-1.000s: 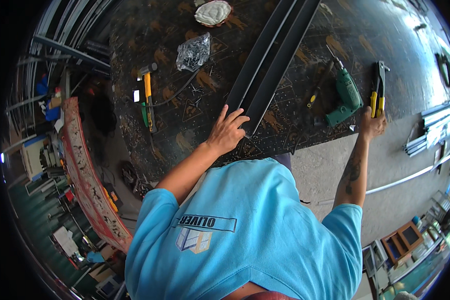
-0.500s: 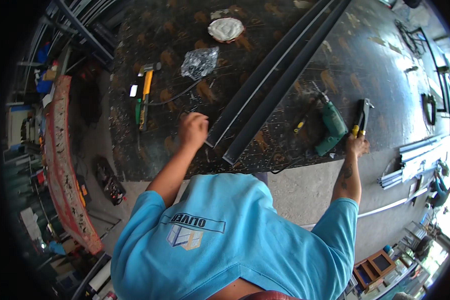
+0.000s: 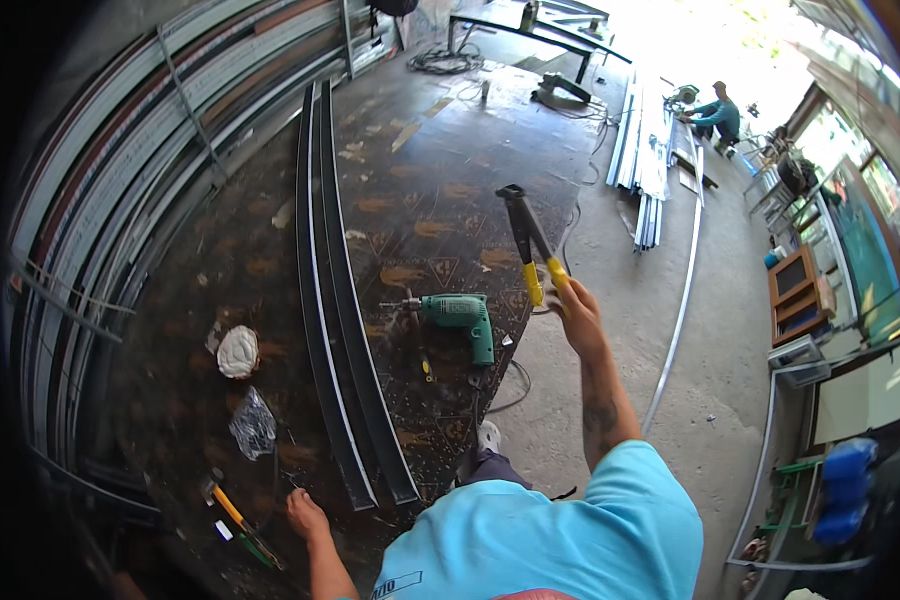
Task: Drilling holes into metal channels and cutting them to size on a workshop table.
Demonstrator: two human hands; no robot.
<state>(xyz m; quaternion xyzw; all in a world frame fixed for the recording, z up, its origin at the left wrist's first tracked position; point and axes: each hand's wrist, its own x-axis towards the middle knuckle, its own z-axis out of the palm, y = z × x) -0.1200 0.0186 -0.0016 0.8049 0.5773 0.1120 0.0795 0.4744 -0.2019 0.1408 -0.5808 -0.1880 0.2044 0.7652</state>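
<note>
The table [image 3: 450,215] is big and dark, with brown marks and little bits scattered on top. One edge runs beside a grey floor [image 3: 620,350]. Long bars [image 3: 135,160] are stacked along the left side of the room, and far off a person in a blue top [image 3: 722,118] crouches by shiny metal bars [image 3: 634,140]. A brown wooden frame [image 3: 802,290] stands on the right.

The tool with yellow grips [image 3: 522,235] is in the right hand [image 3: 582,318], across the table's floor-side edge. I cannot tell how high it is. Its dark head points away from the person, toward the table's far end. Its long axis leans a bit left, and its two arms spread apart toward the hand. The right fingers are bent around the grips.

The left hand [image 3: 308,515] is near the table's close end, just beside the ends of two long dark bars [image 3: 372,412]. Its fingers are curled, but I cannot tell if they pinch anything.

The bars run side by side up the table, between the left hand and the tool. A green drill [image 3: 462,311] lies near the floor-side edge, its bit pointing at the bars. On the bars' other side are a white round lump [image 3: 237,352], a clear bag [image 3: 253,424] and a hammer [image 3: 230,507].
</note>
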